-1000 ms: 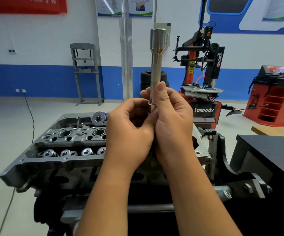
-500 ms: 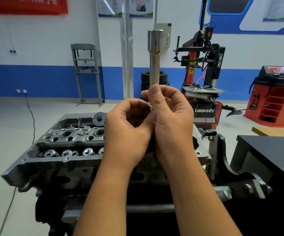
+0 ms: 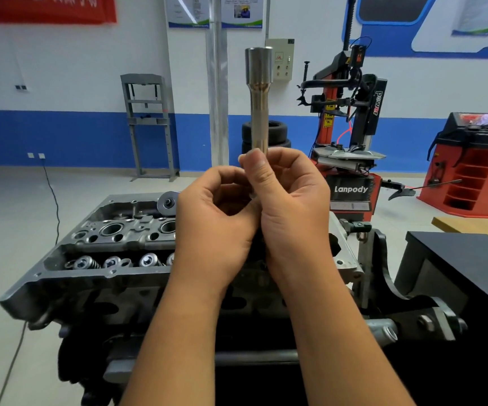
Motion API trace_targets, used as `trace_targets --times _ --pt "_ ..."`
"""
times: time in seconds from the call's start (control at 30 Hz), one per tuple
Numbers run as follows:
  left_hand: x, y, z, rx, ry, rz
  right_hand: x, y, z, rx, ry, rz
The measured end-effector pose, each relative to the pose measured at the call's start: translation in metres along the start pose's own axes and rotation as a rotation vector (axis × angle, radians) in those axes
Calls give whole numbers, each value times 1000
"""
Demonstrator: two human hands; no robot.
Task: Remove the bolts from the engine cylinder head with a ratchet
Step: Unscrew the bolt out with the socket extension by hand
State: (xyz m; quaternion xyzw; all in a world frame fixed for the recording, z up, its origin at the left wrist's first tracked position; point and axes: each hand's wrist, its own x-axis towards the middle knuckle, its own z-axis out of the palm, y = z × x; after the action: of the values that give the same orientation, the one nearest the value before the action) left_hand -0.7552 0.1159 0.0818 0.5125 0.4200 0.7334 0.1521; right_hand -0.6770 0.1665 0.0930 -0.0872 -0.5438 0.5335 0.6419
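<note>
Centrally, my right hand [image 3: 292,212] grips the lower end of a long metal socket [image 3: 258,98], thumb laid along its shaft, holding it upright with the wide end at the top. My left hand [image 3: 216,227] is curled against the right one, fingers bent toward the socket's hidden base; whether they hold anything of their own I cannot tell. Both hands are raised above the engine cylinder head [image 3: 113,238], which sits below and behind them on its stand [image 3: 406,306], well apart from the socket. Valve springs [image 3: 113,261] lie in a row along the head's near side, with round bores [image 3: 111,229] behind them. No bolt or ratchet handle can be made out. Right of the stand: a dark bench [image 3: 471,256]. Background: a red tyre changer [image 3: 351,136] marked "Lanpody", stacked tyres [image 3: 277,136], a grey shop press [image 3: 149,124] and a red wheel balancer [image 3: 477,165] against the blue-and-white wall.
</note>
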Motion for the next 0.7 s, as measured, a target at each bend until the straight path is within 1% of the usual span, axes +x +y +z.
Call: trace_targets --times 0.03,0.1,0.17,0.23,0.33,0.47,0.53,0.6,0.7 --pt "0 0 0 7 -25 8 0 0 -1 -7 -3 -8" --pt "0 1 -2 -3 -122 16 1 1 -1 -38 -33 -34" --pt "-1 3 -5 -60 -219 -4 1 0 -1 -79 -54 -57" --pt "-1 4 -7 -144 -259 -38 1 1 0 -93 -58 -70" --pt "0 5 -4 -181 -207 -63 1 2 1 -87 -68 -65" --pt "0 1 -2 -106 -47 -44 0 0 2 -40 -55 -19" --pt "1 -1 -2 -68 -15 -30 0 1 1 -52 -48 -13" --pt "0 -1 -2 -62 -63 -14 0 1 1 -81 -52 -25" --pt "-1 3 -6 -99 -221 -20 0 -1 1 -129 -64 -50"
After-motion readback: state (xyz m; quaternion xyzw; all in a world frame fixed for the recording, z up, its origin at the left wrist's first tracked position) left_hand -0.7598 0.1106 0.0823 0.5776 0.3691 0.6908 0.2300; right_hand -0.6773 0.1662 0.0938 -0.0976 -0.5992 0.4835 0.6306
